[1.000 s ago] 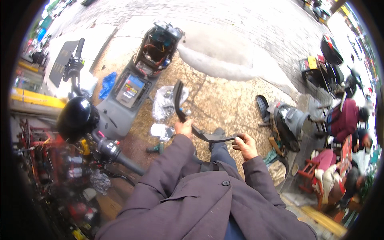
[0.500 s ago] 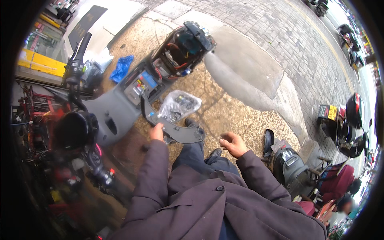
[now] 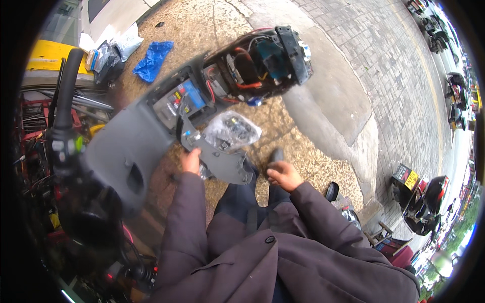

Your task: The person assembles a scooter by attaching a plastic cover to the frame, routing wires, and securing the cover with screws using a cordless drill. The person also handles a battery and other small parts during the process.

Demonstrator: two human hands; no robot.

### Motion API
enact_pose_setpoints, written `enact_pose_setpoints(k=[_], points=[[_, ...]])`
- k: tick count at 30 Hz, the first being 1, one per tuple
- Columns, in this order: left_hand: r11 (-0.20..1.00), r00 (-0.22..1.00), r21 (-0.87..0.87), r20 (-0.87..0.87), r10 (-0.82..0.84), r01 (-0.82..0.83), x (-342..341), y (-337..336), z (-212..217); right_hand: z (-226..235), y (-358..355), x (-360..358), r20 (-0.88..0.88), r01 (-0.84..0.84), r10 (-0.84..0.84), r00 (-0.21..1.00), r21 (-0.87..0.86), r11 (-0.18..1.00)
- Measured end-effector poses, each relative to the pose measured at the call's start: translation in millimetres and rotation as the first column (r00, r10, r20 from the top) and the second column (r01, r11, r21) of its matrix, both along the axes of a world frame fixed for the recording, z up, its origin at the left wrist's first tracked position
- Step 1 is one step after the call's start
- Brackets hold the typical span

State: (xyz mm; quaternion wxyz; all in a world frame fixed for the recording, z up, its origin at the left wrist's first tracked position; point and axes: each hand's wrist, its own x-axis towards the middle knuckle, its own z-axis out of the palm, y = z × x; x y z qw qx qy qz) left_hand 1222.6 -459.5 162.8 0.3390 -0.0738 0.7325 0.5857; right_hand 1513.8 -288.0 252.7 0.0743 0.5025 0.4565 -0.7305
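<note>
My left hand (image 3: 191, 160) grips a panel (image 3: 227, 164); my right hand (image 3: 284, 175) is free

At far left I see a black handlebar (image 3: 64, 106), then the scooter's grey body (image 3: 121, 146). Beyond it a crumpled blue bag (image 3: 153, 60) lies on the ground. The battery (image 3: 179, 103) sits in its opening in the scooter. My left fingers are closed on the near edge of the curved grey panel, which I hold out over my legs; its narrow end rises close to the battery, though I cannot tell if it touches the scooter. Just past the panel is a clear bag (image 3: 232, 130) of dark parts, and above that, wires (image 3: 247, 85) run through the scooter's open end. My right hand hangs near the panel's wide end, apart from it, fingers loosely curled. At far right, a motorbike (image 3: 423, 212) stands on the paving.
</note>
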Motion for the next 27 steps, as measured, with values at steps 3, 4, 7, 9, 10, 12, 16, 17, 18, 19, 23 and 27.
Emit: enact_pose_setpoints(k=[3,4,7,9,10,12,16,17,18,19,23,27], points=[[0.999,0.999,-0.004,0.007,0.033,-0.033,-13.5,20.9,2.7,-31.5,42.9,-59.4,-0.126,-0.029,0.022,0.992,-0.057,0.998],[0.999,0.999,-0.006,0.015,0.05,-0.05,-18.4,28.9,3.5,-45.8,56.3,-81.8,-0.116,-0.063,0.056,0.992,-0.055,0.996],[0.997,0.997,-0.049,0.052,0.065,-0.062,-35.5,50.3,2.5,-95.8,86.6,-151.8,-0.112,-0.296,0.306,0.945,0.101,0.95],[0.993,0.995,-0.084,0.056,0.085,-0.08,-52.9,65.7,-3.5,-131.2,96.2,-198.9,-0.165,-0.32,0.32,0.933,0.028,0.947],[0.992,0.993,-0.057,0.044,0.113,-0.111,-59.3,75.3,-9.8,-150.9,101.2,-221.6,-0.174,-0.369,0.383,0.907,0.112,0.923],[0.992,0.989,-0.041,0.075,0.124,-0.121,-75.5,92.9,-25.3,-188.4,106.9,-254.6,-0.141,-0.479,0.524,0.84,0.263,0.838],[0.986,0.985,-0.083,0.075,0.153,-0.146,-93.0,112.6,-49.5,-247.7,103.7,-304.8,-0.128,-0.532,0.574,0.808,0.259,0.806],[0.986,0.985,-0.068,0.07,0.16,-0.155,-96.9,116.7,-54.9,-257.9,100.9,-313.4,-0.112,-0.538,0.574,0.811,0.241,0.808],[0.988,0.985,-0.056,0.08,0.151,-0.147,-101.6,120.6,-60.4,-267.5,100.3,-320.8,-0.14,-0.533,0.562,0.815,0.2,0.822],[0.985,0.982,-0.076,0.091,0.163,-0.157,-104.5,124.3,-65.2,-273.9,97.9,-325.9,-0.108,-0.545,0.56,0.821,0.144,0.826],[0.988,0.988,-0.066,0.061,0.145,-0.141,-117.9,137.1,-79.4,-289.4,99.4,-336.1,-0.067,-0.565,0.579,0.813,0.151,0.811],[0.994,0.995,-0.07,0.05,0.088,-0.085,-127.0,147.0,-82.8,-292.4,105.5,-333.3,-0.057,-0.54,0.55,0.833,0.128,0.832]])
